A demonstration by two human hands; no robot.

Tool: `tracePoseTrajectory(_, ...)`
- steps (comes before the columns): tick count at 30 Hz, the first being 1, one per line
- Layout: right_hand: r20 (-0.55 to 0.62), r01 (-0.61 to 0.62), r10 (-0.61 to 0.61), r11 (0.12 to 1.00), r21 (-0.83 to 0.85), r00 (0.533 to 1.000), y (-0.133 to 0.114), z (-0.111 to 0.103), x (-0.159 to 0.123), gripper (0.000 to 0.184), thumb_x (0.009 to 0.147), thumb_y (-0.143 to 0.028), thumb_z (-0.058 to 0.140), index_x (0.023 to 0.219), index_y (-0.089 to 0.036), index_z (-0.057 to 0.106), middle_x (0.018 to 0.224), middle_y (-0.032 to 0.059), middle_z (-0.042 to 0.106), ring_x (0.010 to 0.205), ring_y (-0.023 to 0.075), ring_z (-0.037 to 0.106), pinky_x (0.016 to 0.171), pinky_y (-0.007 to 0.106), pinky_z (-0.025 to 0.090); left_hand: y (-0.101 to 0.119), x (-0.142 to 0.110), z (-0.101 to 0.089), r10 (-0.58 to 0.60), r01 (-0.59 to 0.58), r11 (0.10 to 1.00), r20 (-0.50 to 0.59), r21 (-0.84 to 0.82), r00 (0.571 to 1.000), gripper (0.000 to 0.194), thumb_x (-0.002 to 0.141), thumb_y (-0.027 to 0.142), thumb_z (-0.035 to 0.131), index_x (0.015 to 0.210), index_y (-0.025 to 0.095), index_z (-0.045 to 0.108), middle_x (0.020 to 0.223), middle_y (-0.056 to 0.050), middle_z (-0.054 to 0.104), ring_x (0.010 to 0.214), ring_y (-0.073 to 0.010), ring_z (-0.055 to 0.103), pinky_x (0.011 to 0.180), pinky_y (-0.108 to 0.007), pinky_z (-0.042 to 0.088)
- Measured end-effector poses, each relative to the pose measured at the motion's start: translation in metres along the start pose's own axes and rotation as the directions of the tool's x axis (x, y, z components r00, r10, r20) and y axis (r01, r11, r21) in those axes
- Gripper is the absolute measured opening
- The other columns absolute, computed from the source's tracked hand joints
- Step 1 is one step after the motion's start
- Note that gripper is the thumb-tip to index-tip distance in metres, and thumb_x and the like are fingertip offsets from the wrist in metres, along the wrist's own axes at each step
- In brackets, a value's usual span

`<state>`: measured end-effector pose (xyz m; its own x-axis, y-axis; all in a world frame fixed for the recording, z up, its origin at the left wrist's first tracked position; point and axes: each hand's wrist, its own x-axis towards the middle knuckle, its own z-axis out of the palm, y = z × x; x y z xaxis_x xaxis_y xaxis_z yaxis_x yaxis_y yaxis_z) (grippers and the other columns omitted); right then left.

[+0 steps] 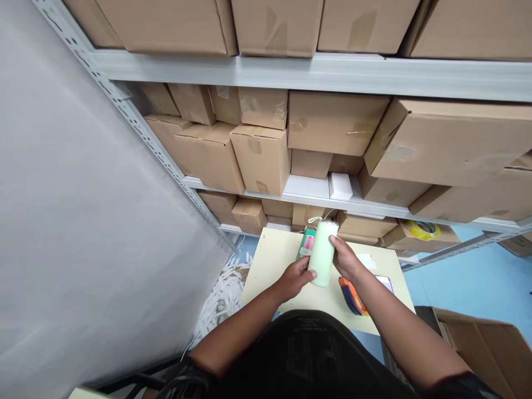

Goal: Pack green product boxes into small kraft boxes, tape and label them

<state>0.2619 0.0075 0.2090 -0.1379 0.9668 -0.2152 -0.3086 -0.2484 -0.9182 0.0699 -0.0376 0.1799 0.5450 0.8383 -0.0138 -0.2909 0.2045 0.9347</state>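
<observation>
A pale green cylindrical bottle [323, 255] is held above the small table [274, 249], slightly tilted, with a thin loop strap at its top end. My left hand [294, 279] grips its lower left side, thumb across the front. On the upper right side, my right hand [346, 259] is closed around the bottle, its far fingers hidden behind. Partly covered by the bottle, a green box [307, 244] with a pink picture stands on the table. An orange and dark blue item [352, 296] lies beneath my right forearm, next to a phone-like object [384, 284].
Metal shelving [291, 69] filled with cardboard boxes [260, 158] rises behind the table. A white box [341, 187] sits on the middle shelf, and a yellow tape roll [423, 229] lies lower right. White strips [216, 299] cover the floor at left. An open carton [486, 349] stands at right.
</observation>
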Motion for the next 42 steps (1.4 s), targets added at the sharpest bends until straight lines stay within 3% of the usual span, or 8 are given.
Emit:
tracePoseTrajectory(6, -0.29, -0.025, 0.024, 1.0, -0.002, 0.957, 0.021, -0.033, 0.006, 0.045, 0.07, -0.059, 0.081, 0.092, -0.021, 0.067, 0.077, 0.0015, 0.069, 0.072, 0.0214, 0.061, 0.065, 0.031, 0.047, -0.038, 0.028, -0.03, -0.191, 0.236, 0.933, -0.182, 0.272, 0.965, 0.051, 0.094, 0.06, 0.055, 0.113, 0.015, 0.071, 0.106, -0.01, 0.073, 0.098, -0.0252, 0.066, 0.086, -0.038, 0.052)
tracePoseTrajectory(10, -0.421, 0.031, -0.101, 0.985, -0.171, 0.901, 0.029, -0.059, 0.003, 0.044, 0.072, -0.055, 0.081, 0.095, -0.02, 0.069, 0.083, 0.0013, 0.069, 0.075, 0.0194, 0.058, 0.068, 0.03, 0.046, -0.066, 0.062, -0.063, -0.191, 0.415, 0.647, -0.391, 0.639, 0.9, 0.031, 0.088, 0.043, 0.065, 0.109, 0.021, 0.069, 0.114, -0.008, 0.074, 0.107, -0.0256, 0.067, 0.094, -0.036, 0.05)
tracePoseTrajectory(13, -0.465, 0.0, -0.112, 0.972, -0.234, 0.878, 0.036, -0.079, -0.002, 0.043, 0.074, -0.056, 0.079, 0.096, -0.02, 0.069, 0.083, 0.0012, 0.068, 0.075, 0.0197, 0.057, 0.067, 0.03, 0.045, -0.085, 0.089, -0.078, -0.219, 0.47, 0.398, -0.416, 0.788, 0.883, 0.042, 0.088, 0.043, 0.064, 0.123, 0.02, 0.064, 0.129, -0.013, 0.069, 0.118, -0.03, 0.064, 0.096, -0.038, 0.049)
tracePoseTrajectory(18, -0.488, -0.053, -0.099, 0.956, -0.288, 0.867, 0.047, -0.102, -0.016, 0.047, 0.073, -0.055, 0.08, 0.105, -0.021, 0.07, 0.094, 0.0046, 0.074, 0.087, 0.0257, 0.064, 0.074, 0.034, 0.05, -0.112, 0.149, -0.079, -0.193, 0.537, 0.145, -0.508, 0.831, 0.839, 0.073, 0.088, 0.051, 0.061, 0.148, 0.014, 0.043, 0.143, -0.021, 0.058, 0.134, -0.0366, 0.051, 0.105, -0.043, 0.044)
tracePoseTrajectory(26, -0.42, -0.085, -0.055, 0.948, -0.307, 0.906, 0.057, -0.139, -0.037, 0.056, 0.075, -0.049, 0.083, 0.121, -0.022, 0.068, 0.104, 0.0067, 0.076, 0.095, 0.028, 0.068, 0.082, 0.037, 0.054, -0.144, 0.234, -0.077, -0.176, 0.571, -0.008, -0.563, 0.821, 0.808, 0.105, 0.076, 0.066, 0.069, 0.158, 0.013, 0.029, 0.153, -0.025, 0.047, 0.138, -0.0424, 0.044, 0.105, -0.048, 0.044)
tracePoseTrajectory(31, -0.435, -0.107, -0.045, 0.942, -0.319, 0.899, 0.053, -0.161, -0.044, 0.054, 0.075, -0.048, 0.084, 0.119, -0.022, 0.068, 0.104, 0.007, 0.076, 0.094, 0.0278, 0.068, 0.082, 0.038, 0.054, -0.148, 0.238, -0.078, -0.183, 0.571, 0.005, -0.561, 0.821, 0.807, 0.095, 0.08, 0.046, 0.067, 0.16, 0.014, 0.027, 0.148, -0.022, 0.052, 0.132, -0.0387, 0.05, 0.101, -0.044, 0.047)
tracePoseTrajectory(36, -0.417, -0.11, -0.03, 0.945, -0.309, 0.908, 0.052, -0.163, -0.027, 0.05, 0.075, -0.049, 0.083, 0.115, -0.023, 0.069, 0.099, 0.0051, 0.076, 0.092, 0.0278, 0.068, 0.081, 0.038, 0.054, -0.127, 0.209, -0.068, -0.118, 0.517, 0.158, -0.504, 0.841, 0.855, 0.09, 0.081, 0.042, 0.064, 0.16, 0.02, 0.025, 0.147, -0.016, 0.054, 0.135, -0.0362, 0.046, 0.105, -0.043, 0.043)
tracePoseTrajectory(42, -0.335, -0.023, -0.077, 0.958, -0.284, 0.939, 0.041, -0.137, 0.008, 0.054, 0.072, -0.047, 0.083, 0.118, -0.023, 0.069, 0.103, 0.0051, 0.076, 0.095, 0.0271, 0.067, 0.083, 0.038, 0.054, -0.109, 0.156, -0.062, -0.035, 0.389, 0.4, -0.411, 0.83, 0.911, 0.102, 0.073, 0.025, 0.07, 0.162, 0.019, 0.021, 0.137, -0.013, 0.059, 0.126, -0.03, 0.051, 0.106, -0.039, 0.044)
